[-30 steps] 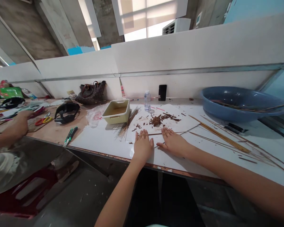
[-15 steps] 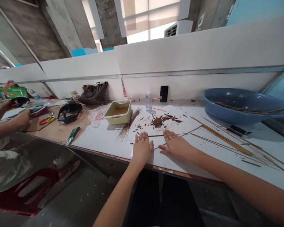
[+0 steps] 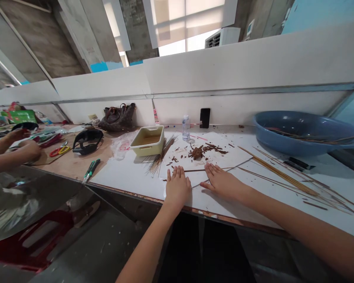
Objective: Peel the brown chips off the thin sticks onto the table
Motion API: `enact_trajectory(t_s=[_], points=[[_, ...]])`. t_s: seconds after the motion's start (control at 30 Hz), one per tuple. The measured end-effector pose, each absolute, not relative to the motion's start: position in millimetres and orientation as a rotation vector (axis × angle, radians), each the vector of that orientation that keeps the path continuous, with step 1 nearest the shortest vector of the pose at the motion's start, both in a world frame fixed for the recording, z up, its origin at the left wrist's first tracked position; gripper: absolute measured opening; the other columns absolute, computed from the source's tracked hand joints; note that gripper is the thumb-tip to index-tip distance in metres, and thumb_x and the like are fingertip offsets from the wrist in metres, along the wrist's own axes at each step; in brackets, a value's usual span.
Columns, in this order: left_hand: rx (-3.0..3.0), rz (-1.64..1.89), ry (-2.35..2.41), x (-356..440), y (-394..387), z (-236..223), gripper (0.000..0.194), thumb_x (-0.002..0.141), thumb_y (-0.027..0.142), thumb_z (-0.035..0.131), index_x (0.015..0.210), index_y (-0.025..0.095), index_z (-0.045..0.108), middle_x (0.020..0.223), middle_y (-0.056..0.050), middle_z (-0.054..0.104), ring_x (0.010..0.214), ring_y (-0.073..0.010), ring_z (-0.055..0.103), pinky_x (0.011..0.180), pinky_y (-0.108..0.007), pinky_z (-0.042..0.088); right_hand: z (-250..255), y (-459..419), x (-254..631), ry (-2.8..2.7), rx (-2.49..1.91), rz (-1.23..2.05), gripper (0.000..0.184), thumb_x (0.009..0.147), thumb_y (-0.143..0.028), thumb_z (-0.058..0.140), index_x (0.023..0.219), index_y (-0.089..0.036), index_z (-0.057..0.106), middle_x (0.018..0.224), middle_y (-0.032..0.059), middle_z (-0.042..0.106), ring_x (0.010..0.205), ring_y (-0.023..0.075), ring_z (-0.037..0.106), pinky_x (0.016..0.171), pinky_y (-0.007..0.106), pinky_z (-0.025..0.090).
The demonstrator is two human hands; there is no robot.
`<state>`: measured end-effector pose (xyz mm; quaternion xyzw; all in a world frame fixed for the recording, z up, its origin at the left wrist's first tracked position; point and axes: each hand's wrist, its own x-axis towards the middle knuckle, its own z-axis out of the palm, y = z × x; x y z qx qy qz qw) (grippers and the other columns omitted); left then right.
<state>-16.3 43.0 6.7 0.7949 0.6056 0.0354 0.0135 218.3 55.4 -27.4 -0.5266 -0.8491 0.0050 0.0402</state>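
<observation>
Head view: a white-topped workbench (image 3: 129, 181) runs across the scene. At 3 o'clock, a blue basin (image 3: 301, 133) holds thin brown sticks. At 11 o'clock, a cream plastic tray (image 3: 147, 140) holds brownish liquid, beside a fanned bundle of sticks (image 3: 159, 161). Both hands lie open and flat, gripping nothing: the left hand (image 3: 177, 188) just below that bundle, the right hand (image 3: 222, 186) just below a heap of brown wood shavings (image 3: 197, 153). A co-worker's hand (image 3: 29, 150) shows at 9 o'clock.
</observation>
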Motion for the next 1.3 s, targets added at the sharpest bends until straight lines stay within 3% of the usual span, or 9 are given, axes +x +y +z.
enact_trajectory(t_s=[0.23,0.47,0.67,0.9,1.13,1.3], points=[[2.483,0.201,1.925,-21.3,33.7,0.6,0.066,0.112,0.031,0.031,0.173,0.008,0.042,0.180,-0.014,0.038,0.176,-0.0342,0.012,0.141,-0.069,0.004,-25.2,44.9,220.4,-2.578,-1.590,-0.065,0.093,0.111,-0.075,0.033,0.175,-0.009,0.039,0.174,0.0261,0.046,0.169,0.0420,0.031,0.137,0.062,0.031],[2.463,0.172,1.922,-20.9,37.3,10.6,0.064,0.115,0.034,0.030,0.173,0.009,0.043,0.178,-0.015,0.042,0.175,-0.0356,0.015,0.140,-0.072,0.006,-20.7,51.4,212.3,-2.553,-1.655,-0.093,0.106,0.111,-0.079,0.020,0.170,0.007,0.040,0.175,0.0324,0.038,0.170,0.0411,0.028,0.139,0.057,0.027],[2.508,0.175,1.922,-31.4,19.6,0.4,0.063,0.115,0.034,0.031,0.175,0.016,0.043,0.180,-0.011,0.040,0.175,-0.0366,0.015,0.140,-0.073,0.009,-37.6,34.2,221.9,-2.566,-1.572,-0.120,0.105,0.110,-0.081,0.021,0.170,0.002,0.043,0.173,0.0313,0.044,0.167,0.0436,0.037,0.137,0.063,0.031],[2.430,0.137,1.922,-21.0,45.8,14.3,0.065,0.114,0.034,0.031,0.175,0.012,0.040,0.179,-0.016,0.041,0.174,-0.0361,0.020,0.141,-0.071,0.008,-23.8,60.9,213.8,-2.578,-1.656,-0.076,0.102,0.111,-0.077,0.023,0.170,0.004,0.042,0.172,0.0323,0.044,0.166,0.0427,0.037,0.136,0.061,0.032],[2.475,0.183,1.911,-37.7,6.5,-2.2,0.064,0.115,0.034,0.029,0.175,0.016,0.042,0.182,-0.010,0.036,0.175,-0.0355,0.017,0.140,-0.072,0.010,-42.5,26.6,226.5,-2.610,-1.596,-0.083,0.105,0.109,-0.082,0.024,0.169,0.000,0.046,0.174,0.0294,0.044,0.164,0.0427,0.042,0.135,0.059,0.037],[2.418,0.148,1.936,-27.0,38.8,13.9,0.063,0.114,0.034,0.032,0.173,0.012,0.044,0.179,-0.015,0.041,0.174,-0.0366,0.021,0.140,-0.072,0.009,-24.5,52.6,218.0,-2.612,-1.611,-0.104,0.093,0.112,-0.075,0.024,0.170,-0.007,0.049,0.168,0.0279,0.052,0.163,0.0427,0.045,0.132,0.065,0.040]])
